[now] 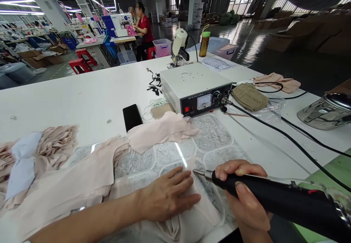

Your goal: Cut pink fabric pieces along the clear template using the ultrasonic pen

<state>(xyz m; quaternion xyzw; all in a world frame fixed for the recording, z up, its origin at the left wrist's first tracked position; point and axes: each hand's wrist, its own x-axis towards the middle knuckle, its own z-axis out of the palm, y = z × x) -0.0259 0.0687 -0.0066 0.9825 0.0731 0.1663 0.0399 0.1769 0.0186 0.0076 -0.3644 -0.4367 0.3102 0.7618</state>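
Observation:
My left hand (171, 197) lies flat, fingers stretched out, on a pale pink piece of fabric (207, 212) that wrinkles below the palm. My right hand (253, 212) is wrapped around the thick black handle of a corded ultrasonic cutter (290, 201). Its metal tip points left and sits at the fabric's edge, close to my left fingertips; whether it touches cannot be made out. Under the fabric is a clear patterned mat (139, 162). Stacked pale pink fabric pieces (74, 177) lie left of my forearm, and another pile (161, 129) lies beyond my hands.
A control box (197, 86) with a dial stands behind the mat, its black cable running right. Around it are a phone (132, 117), brown paper patterns (250, 97), a bottle (204, 45) and a metal canister (326, 113). Two people sit at a sewing machine (119, 25) beyond.

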